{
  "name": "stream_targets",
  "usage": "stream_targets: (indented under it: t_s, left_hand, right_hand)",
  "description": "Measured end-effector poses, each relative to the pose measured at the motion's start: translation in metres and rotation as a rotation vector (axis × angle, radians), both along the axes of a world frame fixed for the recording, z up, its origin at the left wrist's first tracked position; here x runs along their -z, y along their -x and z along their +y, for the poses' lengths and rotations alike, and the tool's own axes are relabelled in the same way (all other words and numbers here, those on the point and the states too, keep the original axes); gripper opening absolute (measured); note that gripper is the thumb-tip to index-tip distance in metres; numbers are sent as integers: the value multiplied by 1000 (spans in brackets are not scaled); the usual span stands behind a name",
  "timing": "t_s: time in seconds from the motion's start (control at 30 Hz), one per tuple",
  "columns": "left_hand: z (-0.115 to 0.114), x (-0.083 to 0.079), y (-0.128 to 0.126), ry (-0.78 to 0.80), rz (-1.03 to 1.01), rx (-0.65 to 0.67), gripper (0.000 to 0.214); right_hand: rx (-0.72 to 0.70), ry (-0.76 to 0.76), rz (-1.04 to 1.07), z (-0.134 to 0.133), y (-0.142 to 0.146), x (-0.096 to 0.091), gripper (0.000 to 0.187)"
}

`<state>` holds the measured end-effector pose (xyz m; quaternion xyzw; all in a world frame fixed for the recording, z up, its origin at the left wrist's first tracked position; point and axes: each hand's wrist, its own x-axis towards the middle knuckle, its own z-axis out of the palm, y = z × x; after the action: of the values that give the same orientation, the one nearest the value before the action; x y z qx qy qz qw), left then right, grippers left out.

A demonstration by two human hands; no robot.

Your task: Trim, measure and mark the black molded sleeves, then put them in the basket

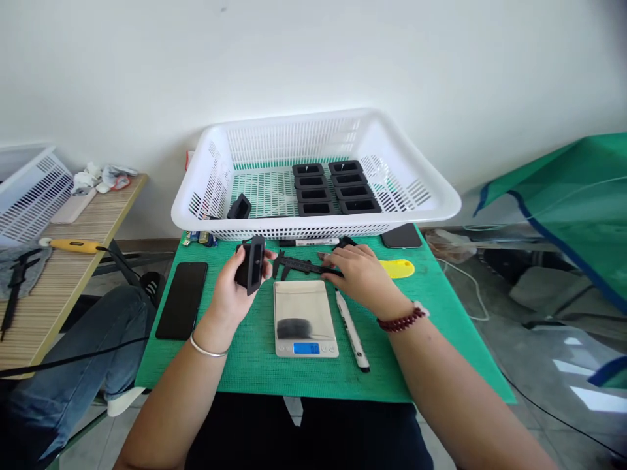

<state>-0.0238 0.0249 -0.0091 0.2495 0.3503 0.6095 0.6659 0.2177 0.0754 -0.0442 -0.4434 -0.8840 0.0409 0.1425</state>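
My left hand (234, 287) is closed round a small black rectangular plastic part (251, 263), held upright above the green mat. My right hand (359, 271) rests on a dark caliper (296, 264) lying on the mat, fingers curled over its beam. Just below both hands sits a small digital scale (304, 318) with a steel pan and a blue display. A white marker pen (352, 331) lies to the right of the scale, beside my right wrist.
A white perforated basket (421, 189) stands behind, holding several black parts in rows and one loose one (240, 207). A black phone (182, 298) lies at left, another phone (401, 236) and a yellow tag (398, 267) at right. A seated person's jeans-clad leg (73, 352) is at far left.
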Motion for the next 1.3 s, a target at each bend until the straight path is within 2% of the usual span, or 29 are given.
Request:
stream_targets:
  t_s: [0.07, 0.2, 0.33, 0.47, 0.67, 0.77, 0.87, 1.0, 1.17, 1.3]
  left_hand:
    - [0, 1, 0, -26, 37, -52, 37]
    - [2, 7, 1, -54, 98, -192, 40]
    - [4, 9, 2, -85, 140, -208, 35]
    - [5, 8, 2, -80, 198, -211, 24]
    - [4, 5, 4, 53, 51, -330, 27]
    - [4, 4, 4, 70, 53, -356, 34]
    - [2, 4, 0, 86, 73, -322, 39]
    - [-5, 3, -8, 87, 77, -174, 50]
    - [-12, 2, -14, -97, 104, -37, 46]
    - [-14, 4, -13, -235, 184, 25, 46]
  right_hand:
    - [-20, -19, -6, 0, 1, -1, 8]
    - [-37, -65, 22, 0, 3, -2, 16]
    - [13, -107, 43, 1, 5, 0, 23]
    - [7, -126, 58, -1, 7, -1, 22]
    - [-51, -178, 148, -12, 8, -17, 20]
    - [-73, -173, 242, -19, 9, -22, 19]
    - [-111, -162, 341, -25, 11, -25, 20]
    - [-157, -102, 332, -30, 16, -26, 37]
    - [-126, -98, 279, -36, 24, -23, 60]
    - [-61, -127, 239, -37, 25, -21, 58]
